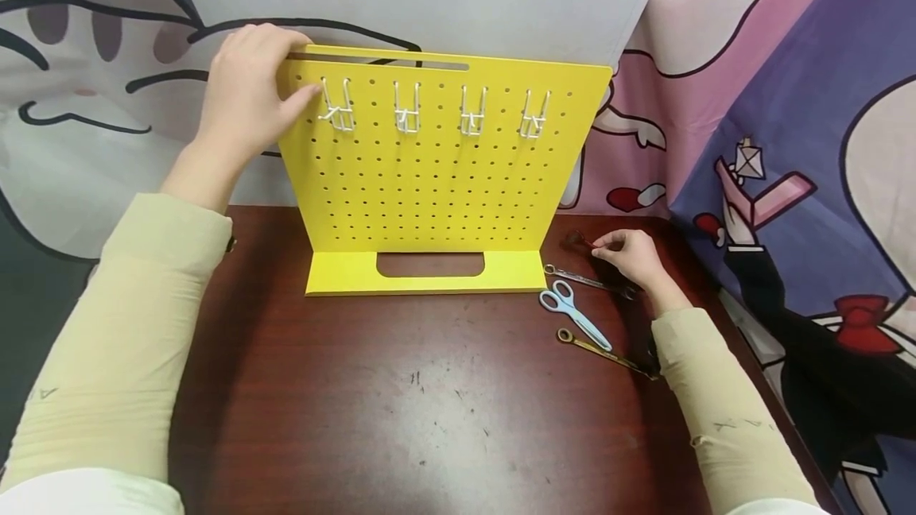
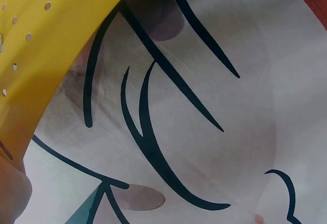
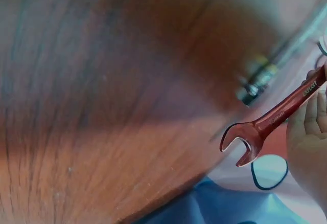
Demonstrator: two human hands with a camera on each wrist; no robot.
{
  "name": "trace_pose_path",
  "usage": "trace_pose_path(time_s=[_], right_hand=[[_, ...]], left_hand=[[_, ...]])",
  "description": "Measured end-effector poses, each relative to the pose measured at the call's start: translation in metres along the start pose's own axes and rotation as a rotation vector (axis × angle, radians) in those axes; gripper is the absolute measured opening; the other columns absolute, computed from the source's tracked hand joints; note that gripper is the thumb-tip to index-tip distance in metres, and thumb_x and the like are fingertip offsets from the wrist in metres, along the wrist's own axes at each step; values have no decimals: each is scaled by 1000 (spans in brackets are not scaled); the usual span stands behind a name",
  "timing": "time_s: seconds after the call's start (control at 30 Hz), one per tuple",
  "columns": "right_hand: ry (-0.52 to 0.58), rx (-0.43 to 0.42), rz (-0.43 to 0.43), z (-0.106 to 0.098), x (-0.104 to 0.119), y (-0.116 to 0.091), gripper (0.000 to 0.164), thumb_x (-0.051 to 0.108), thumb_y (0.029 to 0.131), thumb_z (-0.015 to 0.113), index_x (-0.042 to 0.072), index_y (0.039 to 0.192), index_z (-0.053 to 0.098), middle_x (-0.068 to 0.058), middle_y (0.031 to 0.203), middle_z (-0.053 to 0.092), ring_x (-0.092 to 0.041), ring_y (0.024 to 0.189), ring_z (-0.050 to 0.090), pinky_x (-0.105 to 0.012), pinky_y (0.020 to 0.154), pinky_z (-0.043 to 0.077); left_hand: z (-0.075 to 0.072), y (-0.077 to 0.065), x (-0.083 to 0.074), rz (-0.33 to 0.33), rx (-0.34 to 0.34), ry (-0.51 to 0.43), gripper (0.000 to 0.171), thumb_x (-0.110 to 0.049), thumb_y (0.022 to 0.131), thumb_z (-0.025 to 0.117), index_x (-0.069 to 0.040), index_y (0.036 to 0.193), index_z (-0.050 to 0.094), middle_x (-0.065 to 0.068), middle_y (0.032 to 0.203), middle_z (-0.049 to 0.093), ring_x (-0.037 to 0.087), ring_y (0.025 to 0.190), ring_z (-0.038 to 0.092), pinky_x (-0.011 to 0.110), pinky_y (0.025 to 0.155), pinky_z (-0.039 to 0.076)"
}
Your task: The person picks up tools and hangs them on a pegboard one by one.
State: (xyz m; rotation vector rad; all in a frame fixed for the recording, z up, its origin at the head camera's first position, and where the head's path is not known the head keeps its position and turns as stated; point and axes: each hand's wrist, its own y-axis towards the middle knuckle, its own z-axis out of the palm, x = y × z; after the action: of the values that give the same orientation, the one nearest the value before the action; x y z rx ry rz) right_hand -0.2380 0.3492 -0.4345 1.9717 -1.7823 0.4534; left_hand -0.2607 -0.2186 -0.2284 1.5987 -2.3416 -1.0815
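Note:
A yellow pegboard (image 1: 429, 181) stands upright on its base at the back of the table, with several white wire hooks (image 1: 408, 114) along its upper part. My left hand (image 1: 246, 90) grips the board's top left corner, thumb on the front face; its other fingers are partly hidden. Right of the base, my right hand (image 1: 633, 257) holds a red open-end wrench (image 3: 276, 114), whose jaw end points away from the palm. Near that hand lie a silver wrench (image 1: 583, 280), light blue scissors (image 1: 572, 314) and a bronze-coloured wrench (image 1: 597, 350).
The dark reddish-brown table (image 1: 401, 404) has small dark marks on its surface. Printed cloth (image 1: 773, 125) hangs behind and along the right side, close to the table's edge.

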Motion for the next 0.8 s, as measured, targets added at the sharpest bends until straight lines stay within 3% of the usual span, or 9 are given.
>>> trace_pose_path(time_s=[0.3, 0.37, 0.57, 0.67, 0.8], right_hand=[[88, -128, 20, -22, 20, -10, 20, 16, 95, 80, 0, 107, 81, -22, 104, 79, 3, 71, 54, -12, 61, 44], [146, -145, 27, -25, 28, -13, 23, 18, 95, 80, -1, 109, 80, -14, 100, 79, 6, 72, 57, -10, 61, 47], [283, -152, 19, -35, 54, -16, 29, 23, 95, 81, -1, 112, 79, 29, 86, 68, 3, 81, 61, -10, 66, 50], [333, -161, 12, -37, 68, -15, 29, 24, 94, 82, 0, 111, 79, 32, 83, 67, 0, 82, 59, -12, 65, 48], [497, -201, 6, -37, 92, -14, 17, 17, 93, 83, 6, 105, 81, 25, 80, 71, 0, 76, 60, -13, 64, 50]], left_hand=[[0, 0, 0, 4, 0, -5, 44, -13, 99, 73, -1, 140, 62, 23, 138, 67, 41, 130, 54, 52, 125, 37], [0, 0, 0, 6, 1, -3, 44, -13, 100, 73, -1, 140, 62, 23, 138, 67, 41, 129, 54, 52, 125, 37], [-1, 1, 0, 20, -8, 0, 43, -12, 99, 73, 0, 139, 62, 24, 136, 67, 42, 128, 54, 51, 126, 36], [-1, 1, 0, 24, -7, 1, 42, -12, 100, 72, 1, 139, 62, 25, 135, 67, 42, 128, 54, 50, 127, 35], [-1, 1, 0, 20, -2, 3, 43, -13, 100, 72, 0, 140, 62, 25, 136, 67, 42, 128, 54, 50, 127, 35]])
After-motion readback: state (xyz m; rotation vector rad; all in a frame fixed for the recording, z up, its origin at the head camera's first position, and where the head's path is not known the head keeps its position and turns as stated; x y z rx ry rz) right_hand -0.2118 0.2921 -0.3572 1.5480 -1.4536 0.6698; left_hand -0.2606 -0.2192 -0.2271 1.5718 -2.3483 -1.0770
